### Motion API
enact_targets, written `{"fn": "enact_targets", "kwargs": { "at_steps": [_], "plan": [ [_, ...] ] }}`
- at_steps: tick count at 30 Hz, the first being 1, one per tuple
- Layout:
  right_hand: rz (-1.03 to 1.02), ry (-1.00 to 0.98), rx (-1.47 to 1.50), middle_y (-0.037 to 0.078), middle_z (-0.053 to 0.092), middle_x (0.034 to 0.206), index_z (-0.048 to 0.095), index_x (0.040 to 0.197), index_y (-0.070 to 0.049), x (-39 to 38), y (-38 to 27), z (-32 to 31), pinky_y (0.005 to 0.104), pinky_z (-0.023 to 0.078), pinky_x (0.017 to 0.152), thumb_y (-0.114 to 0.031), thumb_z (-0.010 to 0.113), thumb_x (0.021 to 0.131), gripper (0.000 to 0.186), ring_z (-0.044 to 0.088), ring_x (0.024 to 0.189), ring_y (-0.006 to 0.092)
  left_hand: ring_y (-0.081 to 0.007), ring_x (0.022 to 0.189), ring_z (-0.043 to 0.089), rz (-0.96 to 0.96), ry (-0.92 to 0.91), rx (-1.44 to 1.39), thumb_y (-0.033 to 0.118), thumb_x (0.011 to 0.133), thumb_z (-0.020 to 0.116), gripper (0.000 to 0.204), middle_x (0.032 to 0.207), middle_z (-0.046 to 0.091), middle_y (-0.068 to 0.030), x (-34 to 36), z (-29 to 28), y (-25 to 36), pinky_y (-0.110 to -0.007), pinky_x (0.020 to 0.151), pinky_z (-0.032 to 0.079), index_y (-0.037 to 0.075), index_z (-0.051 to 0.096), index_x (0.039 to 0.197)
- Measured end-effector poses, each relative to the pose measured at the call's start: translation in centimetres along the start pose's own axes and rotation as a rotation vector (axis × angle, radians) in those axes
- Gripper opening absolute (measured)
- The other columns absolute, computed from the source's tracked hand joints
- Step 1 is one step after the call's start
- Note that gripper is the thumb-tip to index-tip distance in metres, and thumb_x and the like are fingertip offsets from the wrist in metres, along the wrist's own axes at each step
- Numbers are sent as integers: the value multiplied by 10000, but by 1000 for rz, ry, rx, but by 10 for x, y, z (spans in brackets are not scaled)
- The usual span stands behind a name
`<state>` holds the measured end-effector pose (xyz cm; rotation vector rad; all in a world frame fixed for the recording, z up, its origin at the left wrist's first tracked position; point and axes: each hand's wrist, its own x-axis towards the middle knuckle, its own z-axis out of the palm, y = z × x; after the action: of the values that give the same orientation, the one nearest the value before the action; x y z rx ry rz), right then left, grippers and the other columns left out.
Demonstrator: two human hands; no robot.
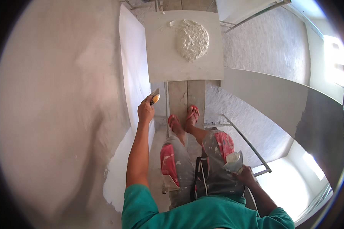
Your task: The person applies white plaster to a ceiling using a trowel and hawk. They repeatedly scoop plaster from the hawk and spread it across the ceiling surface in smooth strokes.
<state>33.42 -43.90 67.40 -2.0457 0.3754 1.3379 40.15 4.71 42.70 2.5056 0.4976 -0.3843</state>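
My left hand point(145, 109) is raised beside the wall on the left, its fingers wrapped round a putty knife point(155, 99) with a yellow-orange handle. The knife's metal blade points away from me, near a white coated strip of that wall. Low at my right side, my right hand point(245, 176) grips a wide scraper point(232, 166) whose handle is mostly hidden in my fingers. Off-white plaster point(233, 157) sits on its blade. Ahead of my feet a pale square board point(160, 57) bears a rough, wet heap of plaster point(193, 39).
I stand in red sandals on narrow wooden planks point(177, 93) of a raised scaffold. Metal rails point(248, 143) run along the right, with the floor far below. The wall point(57, 95) rises close on my left, partly coated white. A grey beam point(263, 84) crosses at right.
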Motion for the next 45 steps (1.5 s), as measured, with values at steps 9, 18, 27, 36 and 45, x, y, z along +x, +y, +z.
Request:
{"fn": "enact_targets", "kwargs": {
  "at_steps": [9,18,27,36,45],
  "plan": [
    [169,-120,216,93,695,922,641,996,-12,-56,-17,2,315,525,784,-195,785,685,388,664,883,160,-283,999,597,354,-132,190,43,797,488,327,1072,635,-56,143,90,43,-438,840,449,142,588,1092],
    [338,205,664,34,625,696,586,808,-14,-16,-21,-6,290,495,597,-73,729,699,190,593,626,111,-226,964,593,512,-272,420,81,839,476,264,1091,605,4,186,132,90,-488,849,369,179,600,1050],
    [65,463,571,20,599,673,574,844,-21,255,-28,-14,253,424,497,-137,780,698,277,507,544,71,-219,917,601,541,-214,520,72,838,441,295,1101,618,-2,244,198,91,-463,804,342,191,629,1030],
    [-158,592,520,-13,551,594,561,796,-33,413,18,-14,236,391,420,-211,809,701,320,453,460,58,-228,725,659,605,-260,572,97,820,456,275,739,674,-46,263,185,57,-438,727,370,237,682,892],
    [-237,620,549,-33,518,581,567,806,-44,457,10,-28,226,368,401,-226,788,732,296,428,447,48,-265,909,628,552,-357,649,35,765,493,395,935,676,-70,248,201,39,-433,742,438,217,648,1080]
  ]
}}
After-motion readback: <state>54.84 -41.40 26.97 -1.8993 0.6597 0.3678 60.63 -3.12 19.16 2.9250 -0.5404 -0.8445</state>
